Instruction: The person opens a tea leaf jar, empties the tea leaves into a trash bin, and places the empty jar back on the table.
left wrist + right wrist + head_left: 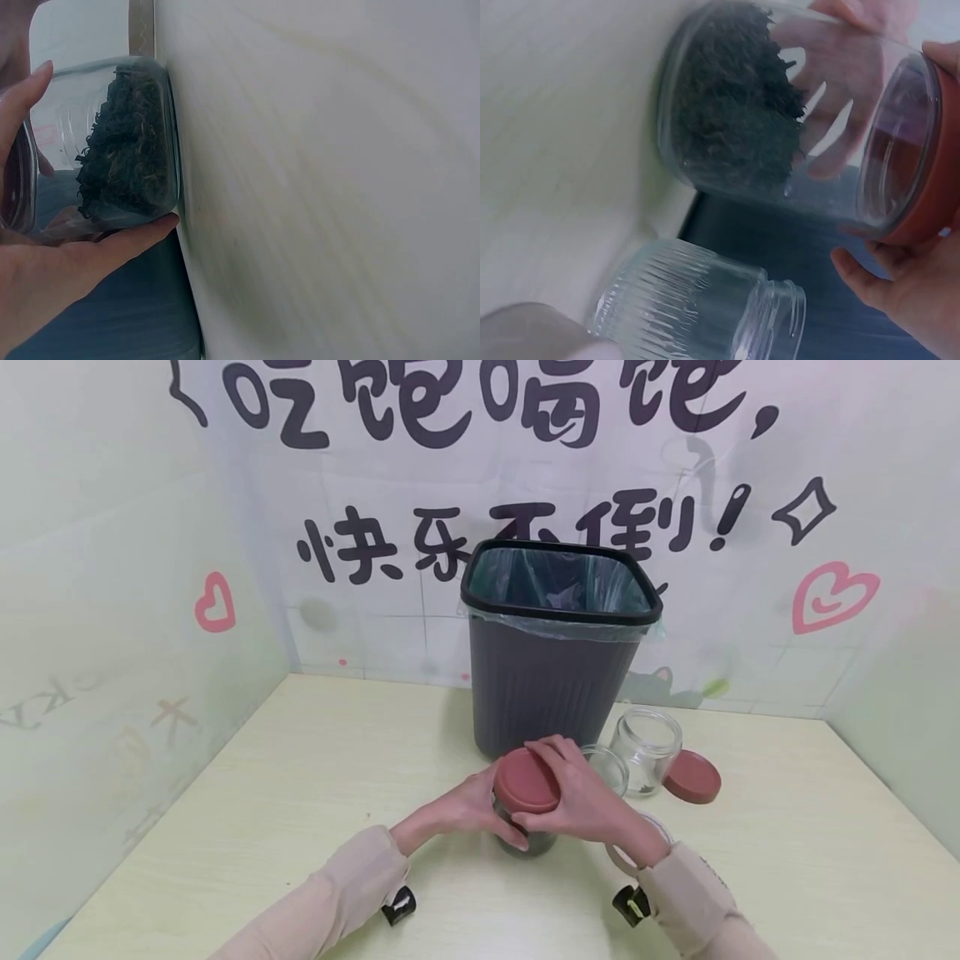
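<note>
A clear glass jar [64, 195] partly filled with dark dried leaves [127, 150] stands upright on the table in front of the bin. My left hand [471, 800] holds the jar's side, its thumb across the front in the head view. With my right hand [581, 797] I grip the red lid [527, 779] from the right, fingers and thumb round its rim. The lid sits on the jar's mouth. In the right wrist view, left-hand fingers [832, 97] show through the glass of the jar [810, 187].
Behind the jar stands a dark bin [551, 685] lined with a clear bag. To the right are an open glass jar [645, 747], a ribbed glass jar [675, 292] and a loose red lid [693, 776]. A clear round object [621, 862] lies partly under my right forearm.
</note>
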The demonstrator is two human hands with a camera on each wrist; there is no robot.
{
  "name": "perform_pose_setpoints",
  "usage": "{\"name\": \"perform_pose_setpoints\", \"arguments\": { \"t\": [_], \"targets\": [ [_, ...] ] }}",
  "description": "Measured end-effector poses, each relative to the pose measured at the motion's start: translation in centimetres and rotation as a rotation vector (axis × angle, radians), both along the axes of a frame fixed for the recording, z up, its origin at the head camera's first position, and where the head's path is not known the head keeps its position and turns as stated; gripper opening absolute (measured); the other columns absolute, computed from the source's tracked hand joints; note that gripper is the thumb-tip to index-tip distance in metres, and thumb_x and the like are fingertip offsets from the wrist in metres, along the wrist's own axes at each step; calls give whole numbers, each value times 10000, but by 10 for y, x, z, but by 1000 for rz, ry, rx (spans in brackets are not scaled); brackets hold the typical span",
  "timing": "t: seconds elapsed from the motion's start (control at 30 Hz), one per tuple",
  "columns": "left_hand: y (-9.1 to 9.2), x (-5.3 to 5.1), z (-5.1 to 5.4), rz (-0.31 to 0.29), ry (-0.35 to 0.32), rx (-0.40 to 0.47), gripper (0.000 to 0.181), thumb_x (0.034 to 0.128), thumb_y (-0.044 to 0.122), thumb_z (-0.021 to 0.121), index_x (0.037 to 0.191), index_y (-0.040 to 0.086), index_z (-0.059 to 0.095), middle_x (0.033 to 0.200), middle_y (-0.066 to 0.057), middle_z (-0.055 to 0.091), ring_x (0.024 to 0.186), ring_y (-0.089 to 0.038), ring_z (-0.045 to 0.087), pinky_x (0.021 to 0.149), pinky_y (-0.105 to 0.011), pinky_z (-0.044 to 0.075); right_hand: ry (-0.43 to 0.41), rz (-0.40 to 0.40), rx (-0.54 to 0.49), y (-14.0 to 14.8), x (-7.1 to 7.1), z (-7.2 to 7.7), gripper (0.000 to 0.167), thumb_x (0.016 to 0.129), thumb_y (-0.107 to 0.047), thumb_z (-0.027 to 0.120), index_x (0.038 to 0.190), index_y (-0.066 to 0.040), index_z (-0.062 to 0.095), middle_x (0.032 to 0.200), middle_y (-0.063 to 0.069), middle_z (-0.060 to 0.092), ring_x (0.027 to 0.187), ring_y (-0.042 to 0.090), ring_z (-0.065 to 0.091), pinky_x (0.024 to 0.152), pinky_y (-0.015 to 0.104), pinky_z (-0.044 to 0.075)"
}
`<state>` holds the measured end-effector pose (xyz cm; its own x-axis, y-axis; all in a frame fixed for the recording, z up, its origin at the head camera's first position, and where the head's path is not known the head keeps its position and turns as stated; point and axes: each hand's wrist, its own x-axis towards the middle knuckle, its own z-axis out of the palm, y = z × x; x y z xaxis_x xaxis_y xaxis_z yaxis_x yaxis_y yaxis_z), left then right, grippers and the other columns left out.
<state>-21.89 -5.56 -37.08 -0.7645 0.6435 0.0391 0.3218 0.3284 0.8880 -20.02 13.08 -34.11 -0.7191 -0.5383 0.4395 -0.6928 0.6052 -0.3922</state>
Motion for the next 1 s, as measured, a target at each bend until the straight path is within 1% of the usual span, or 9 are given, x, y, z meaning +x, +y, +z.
{"name": "perform_pose_setpoints", "arguments": {
  "t": [0.23,0.37,0.43,0.57,0.6,0.67,0.73,0.8,1.0],
  "targets": [
    [0,-1,-1,-4,2,3,947,594,155,825,1358,150,264,1261,43,443,1165,-136,412,969,-350,332,-131,58,50,4,-1,6,817,680,-347,715,1333,-14,354,1231,76,437,1061,184,425,754,306,479],
    [0,-1,-1,-9,15,5,944,592,155,826,1355,150,270,1256,47,447,1162,-127,416,971,-337,332,-142,64,27,4,1,5,851,691,-335,714,1362,-22,294,1284,107,409,1125,223,393,780,354,471],
    [0,-1,-1,-16,12,19,938,594,144,824,1353,155,273,1254,46,450,1158,-125,419,968,-338,337,-115,11,13,1,3,2,889,683,-390,723,1359,-14,286,1278,125,405,1107,232,413,778,363,472],
    [-1,-1,-1,-27,16,36,921,601,137,821,1348,178,283,1253,52,458,1156,-115,422,966,-344,338,-35,-150,-34,-8,8,-7,976,606,-541,729,1295,29,337,1174,129,438,980,200,476,736,329,484],
    [-1,-1,-1,-30,18,37,918,604,139,819,1348,180,284,1253,51,458,1157,-116,422,965,-346,339,-9,-182,-43,-10,9,-9,972,593,-561,726,1268,36,359,1140,125,441,943,189,484,720,316,487],
    [-1,-2,-1,-27,18,31,913,604,148,820,1345,189,287,1247,59,462,1153,-112,424,964,-345,339,39,-210,-69,-12,10,-12,933,589,-570,722,1212,44,398,1084,112,445,903,172,480,695,298,488],
    [-1,-2,-1,-21,13,25,912,604,154,821,1343,194,288,1241,67,462,1147,-111,425,961,-344,340,79,-207,-83,-12,10,-14,870,601,-544,729,1169,40,423,1057,107,443,890,166,469,684,294,485],
    [0,-2,-1,-18,1,27,911,601,151,823,1339,197,292,1233,70,465,1141,-112,426,960,-347,339,87,-189,-88,-12,9,-14,815,614,-495,739,1155,29,428,1055,101,442,900,165,461,689,298,484],
    [-1,-2,-1,-18,-8,21,925,595,151,826,1344,186,282,1242,64,454,1152,-120,416,970,-357,328,-13,-65,-84,-4,4,-9,755,629,-354,762,1206,7,435,1109,75,457,953,165,440,725,309,476]
  ]
}}
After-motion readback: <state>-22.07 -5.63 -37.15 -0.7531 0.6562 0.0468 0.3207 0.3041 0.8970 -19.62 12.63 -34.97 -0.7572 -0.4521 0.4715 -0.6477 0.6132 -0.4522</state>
